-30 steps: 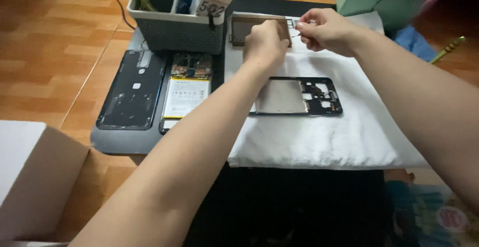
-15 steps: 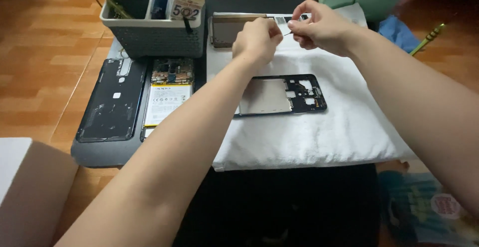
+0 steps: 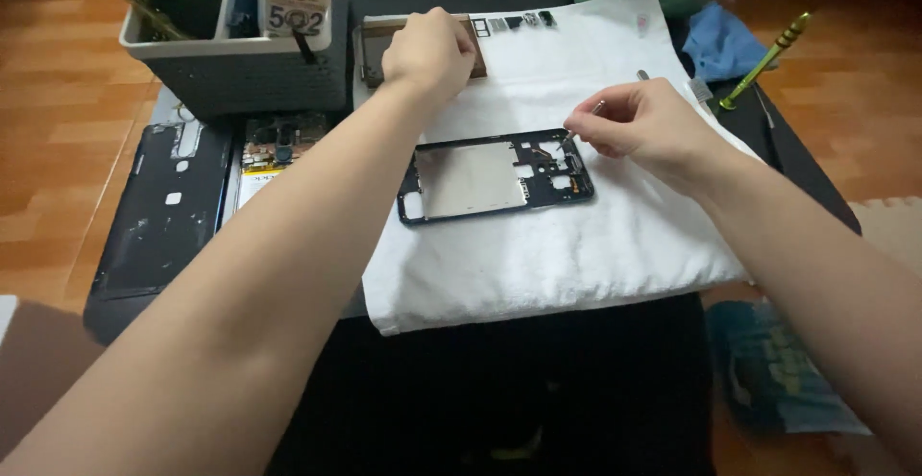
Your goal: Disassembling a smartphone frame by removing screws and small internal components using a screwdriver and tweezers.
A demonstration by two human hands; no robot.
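At the far left a black phone back cover (image 3: 158, 212) lies flat, with a grey organizer bin (image 3: 240, 63) beyond it. Your left hand (image 3: 430, 53) rests curled, palm down, on a brown flat piece (image 3: 370, 48) at the far edge of the white towel (image 3: 538, 245). The phone frame (image 3: 495, 176) lies mid-towel. Your right hand (image 3: 639, 128) pinches tweezers (image 3: 579, 122), whose tips touch the frame's right end.
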